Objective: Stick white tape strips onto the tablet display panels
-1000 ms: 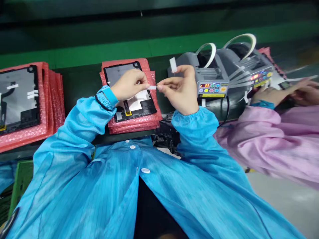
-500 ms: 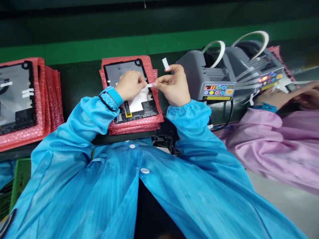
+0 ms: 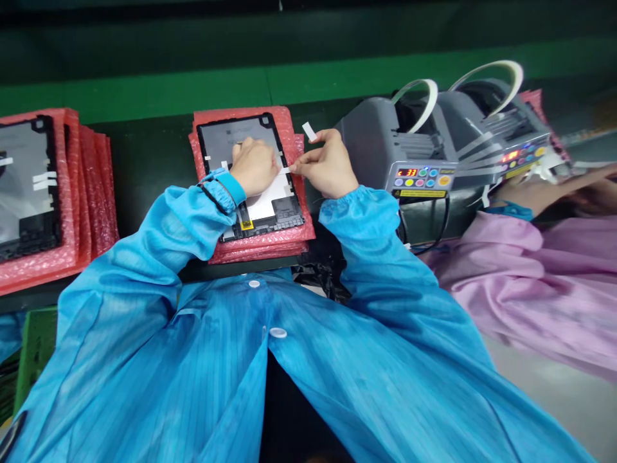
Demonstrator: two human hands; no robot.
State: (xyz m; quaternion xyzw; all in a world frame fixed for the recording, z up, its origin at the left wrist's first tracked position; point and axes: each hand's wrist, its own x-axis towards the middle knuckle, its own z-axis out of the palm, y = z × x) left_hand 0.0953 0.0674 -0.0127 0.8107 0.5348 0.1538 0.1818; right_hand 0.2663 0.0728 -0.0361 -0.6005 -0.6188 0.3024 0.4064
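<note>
A short strip of tape (image 3: 286,170) spans the small gap between the two hands, over the right edge of the tablet panel (image 3: 234,132). The right hand (image 3: 332,168) pinches the strip's outer end between thumb and finger, while a spare strip (image 3: 308,131) sticks up from a raised fingertip of that same hand. The left hand (image 3: 255,167) is curled over the panel, at the strip's inner end; its fingertips are hidden, so I cannot tell whether they grip the tape or press it down. The panel lies directly under the left hand, on a stack of red bubble wrap (image 3: 284,116).

To do this well, I would keep the strip straight and lightly taut, anchor the inner end first, then lay the tape outward over the edge—no tugging, or it may lift or skew. The right hand's pinch should take only the very tip, to spare the glue. The spare strip wants watching too: held high, it should stay off the panel and the other tape.

Well to the left of the left hand, another panel (image 3: 24,193) bears white strips; just beyond the right hand stands a tape machine (image 3: 371,141).
</note>
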